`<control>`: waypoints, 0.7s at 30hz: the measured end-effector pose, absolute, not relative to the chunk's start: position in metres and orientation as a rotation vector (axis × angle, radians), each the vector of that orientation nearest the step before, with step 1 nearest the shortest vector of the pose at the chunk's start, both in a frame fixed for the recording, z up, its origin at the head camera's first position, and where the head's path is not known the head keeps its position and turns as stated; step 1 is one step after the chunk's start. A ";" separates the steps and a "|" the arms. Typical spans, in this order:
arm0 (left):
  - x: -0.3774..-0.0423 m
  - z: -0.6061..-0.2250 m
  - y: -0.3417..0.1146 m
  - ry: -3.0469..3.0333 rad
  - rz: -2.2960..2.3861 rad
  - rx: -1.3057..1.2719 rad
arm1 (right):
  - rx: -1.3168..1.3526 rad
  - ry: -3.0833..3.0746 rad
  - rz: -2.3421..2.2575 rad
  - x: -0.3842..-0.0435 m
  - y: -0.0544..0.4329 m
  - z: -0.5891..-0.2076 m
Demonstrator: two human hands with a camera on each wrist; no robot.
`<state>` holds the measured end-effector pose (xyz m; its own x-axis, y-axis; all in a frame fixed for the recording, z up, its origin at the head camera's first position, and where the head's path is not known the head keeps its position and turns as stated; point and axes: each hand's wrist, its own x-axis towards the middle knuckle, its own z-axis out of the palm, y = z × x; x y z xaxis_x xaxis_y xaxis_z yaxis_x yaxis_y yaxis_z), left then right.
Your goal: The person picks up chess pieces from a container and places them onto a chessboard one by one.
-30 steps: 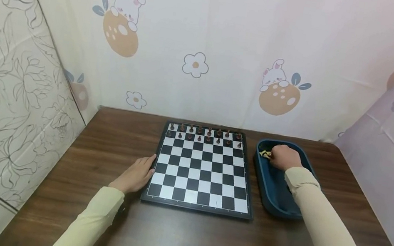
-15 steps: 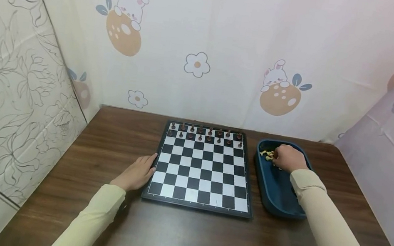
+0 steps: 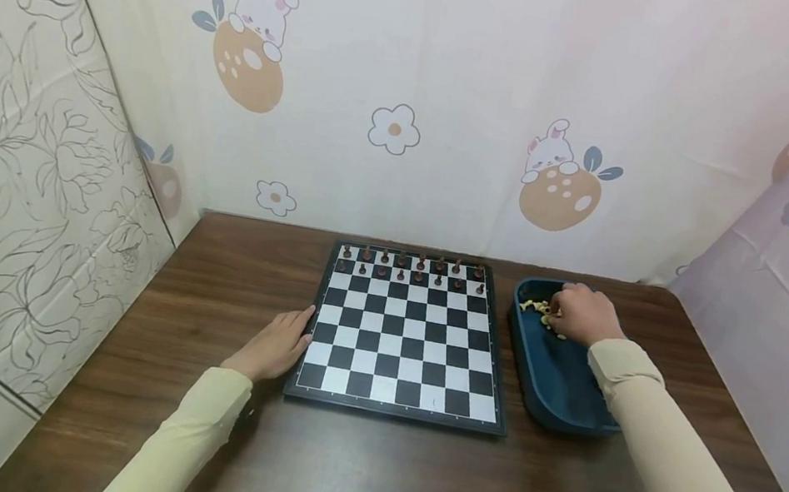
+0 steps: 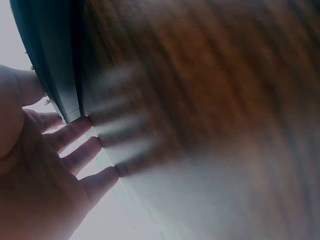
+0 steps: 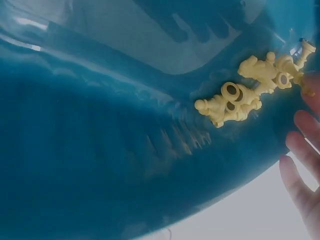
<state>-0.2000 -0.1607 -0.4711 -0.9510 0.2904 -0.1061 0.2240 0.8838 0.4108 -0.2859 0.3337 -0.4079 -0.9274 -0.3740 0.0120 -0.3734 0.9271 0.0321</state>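
A black-and-white chessboard (image 3: 393,326) lies on the table, with two rows of dark brown chess pieces (image 3: 402,261) along its far side. My left hand (image 3: 270,345) rests at the board's left edge, fingers extended; in the left wrist view its fingertips (image 4: 111,173) touch the wooden surface beside the board's side. To the right, my right hand (image 3: 585,315) reaches into a blue tray (image 3: 560,383). Its fingertips are at a cluster of pale yellow chess pieces (image 5: 227,102). The thumb is hidden in the right wrist view, so I cannot tell whether a piece is pinched.
The tray's raised rim (image 3: 517,356) stands close to the board's right side. Brown wooden table (image 3: 392,481) extends in front of both. A printed cloth wall (image 3: 448,186) rises behind the table, with another cloth on the right and a flower-patterned panel (image 3: 37,145) on the left.
My right hand has shifted slightly to the right inside the tray, and more of the yellow pieces have come into view. The left hand keeps its place at the board's edge.
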 end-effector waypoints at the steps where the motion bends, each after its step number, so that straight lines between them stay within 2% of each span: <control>1: -0.200 -0.471 -0.161 2.889 0.605 0.402 | 0.608 -3.055 -0.063 -0.286 0.334 -0.406; 21: -0.201 -0.470 -0.161 2.887 0.605 0.434 | 0.765 -2.928 -0.164 -0.269 0.325 -0.379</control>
<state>-0.2005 -0.1613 -0.4700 -0.9451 0.3125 -0.0955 0.2479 0.8761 0.4135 -0.2690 0.3248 -0.3793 -0.8669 -0.4922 0.0793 -0.4803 0.8672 0.1318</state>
